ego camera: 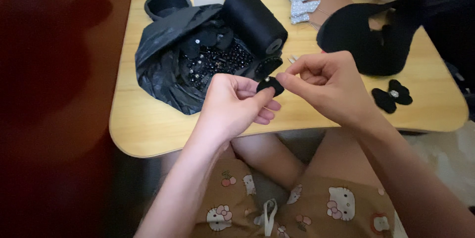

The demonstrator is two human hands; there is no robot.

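Left hand (232, 104): grip pinching a small black bow (270, 85), held above the bench's (148, 124) near edge.
Right hand (326, 87): fingertips pressed together at the bow's right end, perhaps on a thread too fine to see.
Bag (168, 55): black, open, beads inside, toward the far left corner.
Ribbon roll (255, 20): black, against the bag.
Finished bow (392, 94): near the right edge.

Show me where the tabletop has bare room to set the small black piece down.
Bare wood lies along the table's near edge below the black bag, and between the right hand and the finished black bow. The back is crowded: ribbon roll, silver bow, black fabric.
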